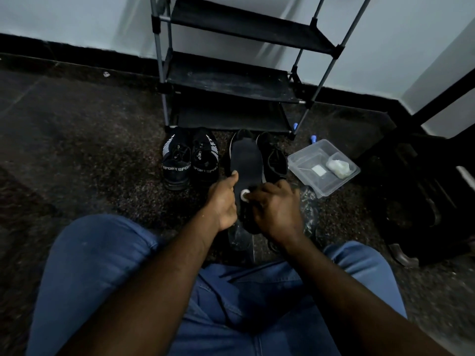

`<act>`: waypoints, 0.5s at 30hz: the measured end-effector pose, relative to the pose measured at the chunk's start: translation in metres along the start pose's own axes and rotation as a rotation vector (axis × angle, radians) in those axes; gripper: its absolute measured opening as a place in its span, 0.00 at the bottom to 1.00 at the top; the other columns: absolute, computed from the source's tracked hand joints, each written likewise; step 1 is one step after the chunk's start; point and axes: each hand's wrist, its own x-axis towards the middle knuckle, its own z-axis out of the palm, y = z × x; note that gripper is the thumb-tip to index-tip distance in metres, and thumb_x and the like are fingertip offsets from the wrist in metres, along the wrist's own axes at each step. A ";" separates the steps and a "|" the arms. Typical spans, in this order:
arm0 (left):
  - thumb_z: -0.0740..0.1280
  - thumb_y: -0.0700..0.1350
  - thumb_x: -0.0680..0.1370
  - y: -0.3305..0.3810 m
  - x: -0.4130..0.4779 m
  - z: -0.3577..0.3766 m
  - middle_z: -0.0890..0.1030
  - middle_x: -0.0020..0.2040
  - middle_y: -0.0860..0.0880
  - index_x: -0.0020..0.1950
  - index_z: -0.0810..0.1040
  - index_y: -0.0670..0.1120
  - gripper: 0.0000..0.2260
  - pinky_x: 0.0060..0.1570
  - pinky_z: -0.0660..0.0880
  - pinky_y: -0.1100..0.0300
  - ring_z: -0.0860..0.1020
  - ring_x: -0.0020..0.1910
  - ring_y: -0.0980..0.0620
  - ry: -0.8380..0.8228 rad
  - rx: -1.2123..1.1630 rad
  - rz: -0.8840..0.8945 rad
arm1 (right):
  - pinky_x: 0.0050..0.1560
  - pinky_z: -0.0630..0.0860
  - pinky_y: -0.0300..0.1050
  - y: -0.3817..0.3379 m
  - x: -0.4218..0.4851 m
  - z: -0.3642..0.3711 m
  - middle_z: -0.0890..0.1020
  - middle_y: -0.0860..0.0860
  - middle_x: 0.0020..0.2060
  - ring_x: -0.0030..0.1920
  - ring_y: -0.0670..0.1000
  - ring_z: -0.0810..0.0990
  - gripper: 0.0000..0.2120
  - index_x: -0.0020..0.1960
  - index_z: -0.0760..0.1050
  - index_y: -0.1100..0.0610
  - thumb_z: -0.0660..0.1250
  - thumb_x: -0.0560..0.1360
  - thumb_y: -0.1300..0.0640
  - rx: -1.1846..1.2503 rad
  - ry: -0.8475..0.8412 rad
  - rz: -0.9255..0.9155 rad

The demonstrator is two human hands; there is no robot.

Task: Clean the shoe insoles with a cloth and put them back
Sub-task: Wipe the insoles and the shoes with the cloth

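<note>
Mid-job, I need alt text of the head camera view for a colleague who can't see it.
Seated person's left hand holds a black insole by its edge while the right hand pinches a small white cloth against its near end. Beyond them on the dark floor stand black SPORT sneakers, another black shoe, a clear tub and a shoe rack.

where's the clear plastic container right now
In the head view, the clear plastic container sits on the floor at right, just right of the plain black shoe and in front of the shoe rack.
</note>
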 end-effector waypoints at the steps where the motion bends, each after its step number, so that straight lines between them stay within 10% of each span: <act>1: 0.66 0.57 0.81 0.000 0.001 0.000 0.80 0.68 0.45 0.70 0.77 0.48 0.21 0.61 0.78 0.47 0.78 0.66 0.43 0.003 0.000 0.013 | 0.45 0.71 0.52 0.006 0.004 0.000 0.85 0.45 0.47 0.48 0.57 0.77 0.10 0.50 0.86 0.45 0.68 0.72 0.51 0.016 0.034 0.081; 15: 0.64 0.46 0.84 0.001 -0.016 0.002 0.84 0.51 0.45 0.68 0.76 0.43 0.14 0.44 0.80 0.53 0.84 0.44 0.47 -0.277 0.068 0.003 | 0.48 0.78 0.49 0.017 0.019 0.003 0.86 0.48 0.46 0.46 0.54 0.81 0.08 0.51 0.87 0.48 0.73 0.73 0.55 0.241 0.079 0.210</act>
